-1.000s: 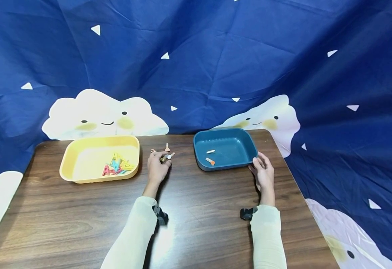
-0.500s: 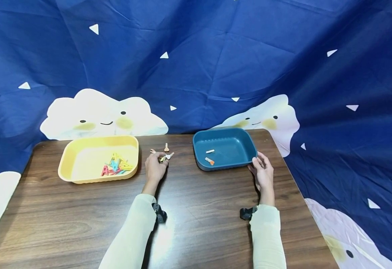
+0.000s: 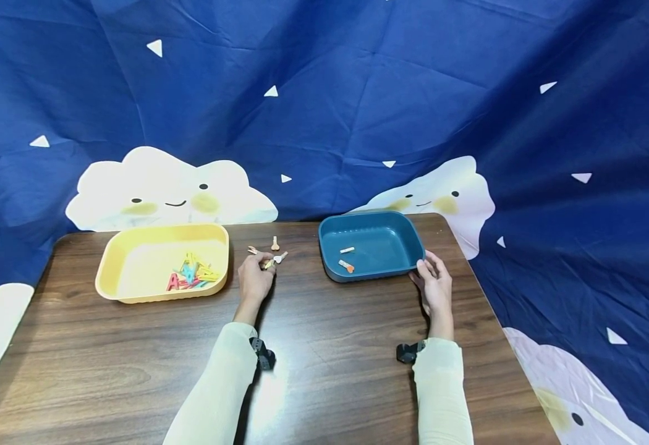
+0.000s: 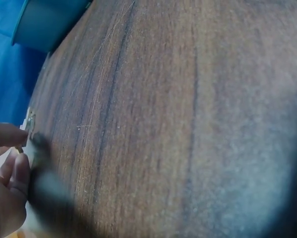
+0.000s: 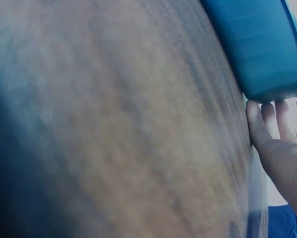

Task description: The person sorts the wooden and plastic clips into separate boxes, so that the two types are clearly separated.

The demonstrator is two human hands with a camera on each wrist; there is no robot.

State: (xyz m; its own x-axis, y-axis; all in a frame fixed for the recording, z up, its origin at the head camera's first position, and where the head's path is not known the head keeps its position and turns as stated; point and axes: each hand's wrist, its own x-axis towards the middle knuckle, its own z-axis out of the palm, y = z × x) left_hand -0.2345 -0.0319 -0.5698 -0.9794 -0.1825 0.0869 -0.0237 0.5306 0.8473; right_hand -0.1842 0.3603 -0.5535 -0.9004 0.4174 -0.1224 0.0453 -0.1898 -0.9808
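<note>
My left hand (image 3: 254,281) is at the table's far side, between the two trays, with thumb and fingers pinching a small yellow clothespin (image 3: 269,264). Right beside its fingertips lies a white-headed mini clothespin (image 3: 280,258). A peach one (image 3: 275,245) lies just beyond, and a pale one (image 3: 253,250) shows behind the fingers. In the left wrist view the left hand (image 4: 9,183) is cut off by the edge. My right hand (image 3: 437,289) touches the near right corner of the blue tray (image 3: 388,241); its fingers are fairly straight against the wall in the right wrist view.
A yellow tray (image 3: 135,266) stands at the left, with several coloured plastic clothespins (image 3: 191,275) heaped in its near right part. Inside the blue tray lie a pale mini clothespin (image 3: 347,250) and an orange-headed one (image 3: 347,266). A blue cloth (image 3: 324,111) hangs behind the table.
My left hand has drawn slightly to the left, its thumb and fingers closing in on the yellow clothespin. The right hand stays at the blue tray's corner.
</note>
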